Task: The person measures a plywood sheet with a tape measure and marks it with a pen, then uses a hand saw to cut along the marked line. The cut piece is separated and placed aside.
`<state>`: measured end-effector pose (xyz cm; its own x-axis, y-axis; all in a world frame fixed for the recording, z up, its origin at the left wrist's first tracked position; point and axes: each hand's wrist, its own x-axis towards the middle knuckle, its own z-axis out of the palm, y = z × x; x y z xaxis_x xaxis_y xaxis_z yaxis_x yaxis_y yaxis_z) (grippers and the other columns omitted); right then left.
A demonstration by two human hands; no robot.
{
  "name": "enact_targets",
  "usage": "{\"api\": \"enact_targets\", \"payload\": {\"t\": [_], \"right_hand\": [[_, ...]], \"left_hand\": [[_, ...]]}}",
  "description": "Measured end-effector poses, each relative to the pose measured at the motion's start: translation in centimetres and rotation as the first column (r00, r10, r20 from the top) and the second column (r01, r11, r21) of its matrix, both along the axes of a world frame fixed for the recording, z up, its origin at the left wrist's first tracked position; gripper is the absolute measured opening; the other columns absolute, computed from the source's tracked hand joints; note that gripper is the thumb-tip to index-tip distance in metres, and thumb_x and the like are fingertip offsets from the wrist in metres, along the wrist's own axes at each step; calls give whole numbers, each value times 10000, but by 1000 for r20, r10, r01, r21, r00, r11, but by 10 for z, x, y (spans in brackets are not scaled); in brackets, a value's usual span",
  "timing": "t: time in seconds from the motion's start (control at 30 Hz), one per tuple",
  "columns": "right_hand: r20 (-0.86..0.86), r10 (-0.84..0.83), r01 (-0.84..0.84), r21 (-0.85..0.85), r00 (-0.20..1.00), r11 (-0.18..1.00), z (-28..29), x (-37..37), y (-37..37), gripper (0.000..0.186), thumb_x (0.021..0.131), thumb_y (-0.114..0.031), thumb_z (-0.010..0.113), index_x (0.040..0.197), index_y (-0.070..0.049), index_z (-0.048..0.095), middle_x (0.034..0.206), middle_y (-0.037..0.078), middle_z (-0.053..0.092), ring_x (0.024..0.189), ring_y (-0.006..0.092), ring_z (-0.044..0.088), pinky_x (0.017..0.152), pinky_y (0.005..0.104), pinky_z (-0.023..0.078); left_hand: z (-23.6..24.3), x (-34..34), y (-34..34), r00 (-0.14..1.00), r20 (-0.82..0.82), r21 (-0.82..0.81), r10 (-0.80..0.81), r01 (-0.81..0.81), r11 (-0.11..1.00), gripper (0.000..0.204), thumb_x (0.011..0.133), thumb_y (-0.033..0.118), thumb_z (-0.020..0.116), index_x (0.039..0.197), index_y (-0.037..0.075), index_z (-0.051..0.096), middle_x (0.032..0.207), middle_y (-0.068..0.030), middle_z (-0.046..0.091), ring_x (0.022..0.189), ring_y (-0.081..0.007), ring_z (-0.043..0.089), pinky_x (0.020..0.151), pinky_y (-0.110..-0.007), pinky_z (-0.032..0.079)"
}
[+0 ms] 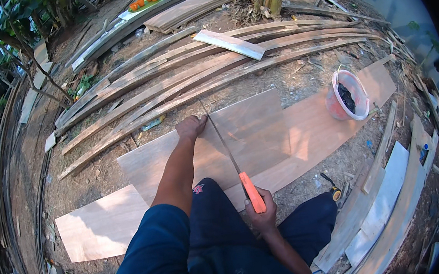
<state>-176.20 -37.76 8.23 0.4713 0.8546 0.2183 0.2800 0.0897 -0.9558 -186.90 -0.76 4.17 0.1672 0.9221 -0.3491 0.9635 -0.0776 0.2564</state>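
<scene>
My right hand (262,211) grips the orange handle of a handsaw (252,192). Its thin blade runs away from me across a plywood sheet (257,132), its tip reaching the sheet's far edge. Just left of the blade, my left hand (192,126) is closed on that far edge, its fingertips partly hidden. My knee rests at the sheet's near side. Under the sheet's right end lies another long plywood piece (320,130).
A smaller plywood piece (96,226) lies at left. A pinkish bucket (347,96) with dark contents stands at right. A tape measure (336,194) lies by my right knee. Long timber strips (171,102) cross the ground beyond; boards (380,199) lie at right.
</scene>
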Motion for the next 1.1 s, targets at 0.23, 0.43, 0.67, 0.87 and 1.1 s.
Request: {"api": "enact_targets", "payload": {"t": [0.23,0.43,0.67,0.87,1.1], "right_hand": [[-24,-29,28,-25,999,999,-4,-6,24,420,818,-82,741,1167,45,544,990,169,680,886,223,691,773,342,551],[117,-22,12,85,993,996,14,-6,-16,417,820,-71,733,1164,45,528,984,165,682,894,208,695,801,329,552],[-69,25,-31,-85,997,996,21,1,67,368,815,-38,679,1146,23,529,998,100,642,866,145,619,786,305,511],[11,-20,20,-35,1000,999,24,2,11,399,801,-54,693,1150,28,518,995,149,669,866,220,677,783,345,534],[-36,-2,1,-27,999,1000,20,-4,16,385,815,-46,695,1148,37,522,1031,164,652,968,198,638,865,341,505]], "left_hand": [[5,1,-12,1000,-28,63,13,-11,998,699,924,681,331,1146,125,694,1189,-149,677,1111,-306,641,1007,-542,377],[0,1,-8,1000,4,68,6,-6,998,685,927,670,336,1110,125,707,1149,-156,691,1092,-316,648,999,-552,372],[0,-1,-16,1000,1,118,-13,13,993,683,931,665,338,1105,120,710,1113,-162,702,1073,-306,655,992,-544,367],[3,-2,-15,1000,24,105,-2,-1,995,678,932,665,347,1104,119,710,1133,-149,698,1083,-291,650,1003,-529,357],[-2,-1,-21,1000,9,179,-3,2,984,608,962,604,357,1097,128,710,1101,-129,705,1061,-294,653,1012,-532,355]]}}
